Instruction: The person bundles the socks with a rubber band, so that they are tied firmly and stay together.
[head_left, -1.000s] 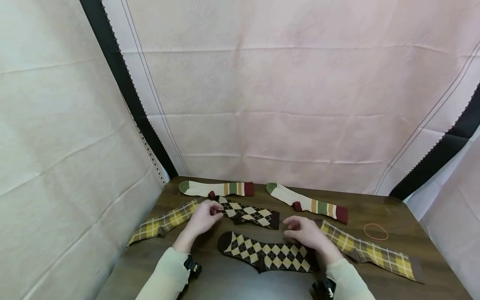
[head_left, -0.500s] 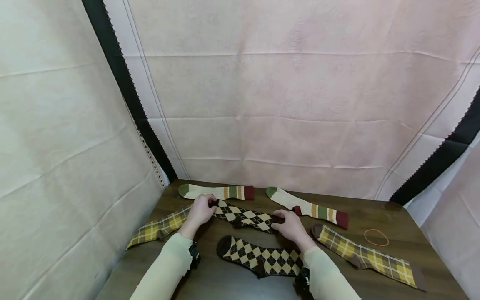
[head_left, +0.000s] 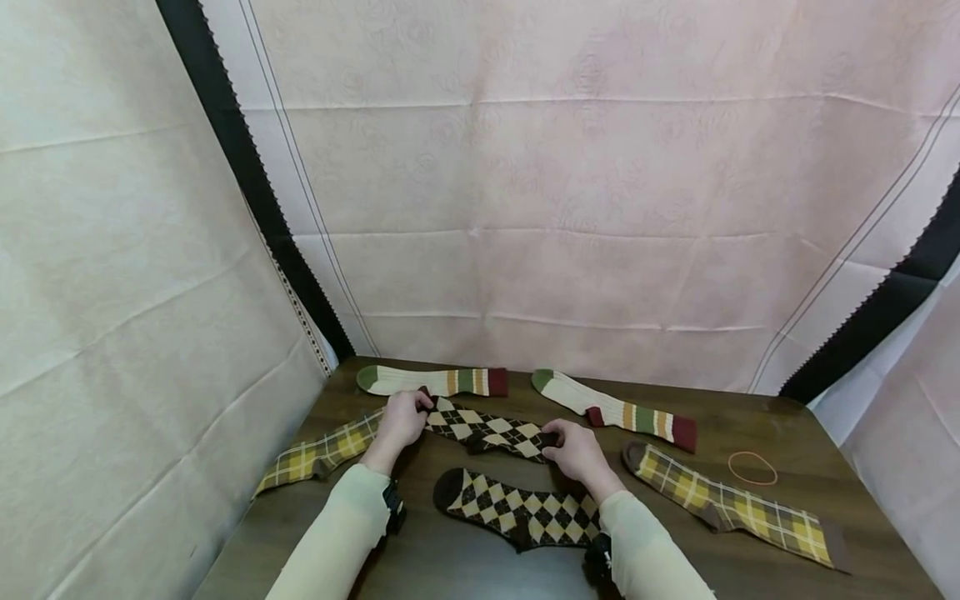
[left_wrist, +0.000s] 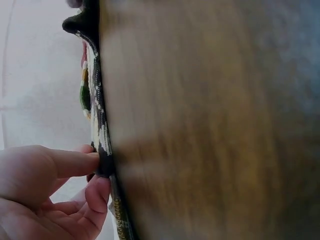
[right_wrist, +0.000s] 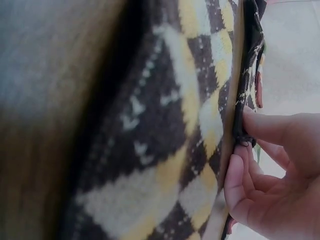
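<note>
A dark argyle sock (head_left: 491, 432) lies stretched between both hands in the middle of the table. My left hand (head_left: 403, 418) pinches its dark toe end; in the left wrist view the thumb (left_wrist: 75, 162) lies on top and a finger underneath. At the cuff end my right hand (head_left: 577, 450) pinches the edge, thumb and fingers meeting on it in the right wrist view. Closer to me lies a second argyle sock (head_left: 517, 510), flat under the right wrist. My left hand partly hides the end of a yellow plaid sock (head_left: 322, 454).
Two cream striped socks (head_left: 468, 382) lie along the back edge of the dark wooden table (head_left: 360, 542). Another yellow plaid sock (head_left: 738, 510) is on the right, with a thin orange rubber band (head_left: 752, 468) behind it. Pale cloth walls (head_left: 570, 208) stand behind and beside the table.
My right hand has moved left and now pinches the cuff of the farther argyle sock. My left hand has shifted slightly onto its toe. In the last half second both stay nearly still.
</note>
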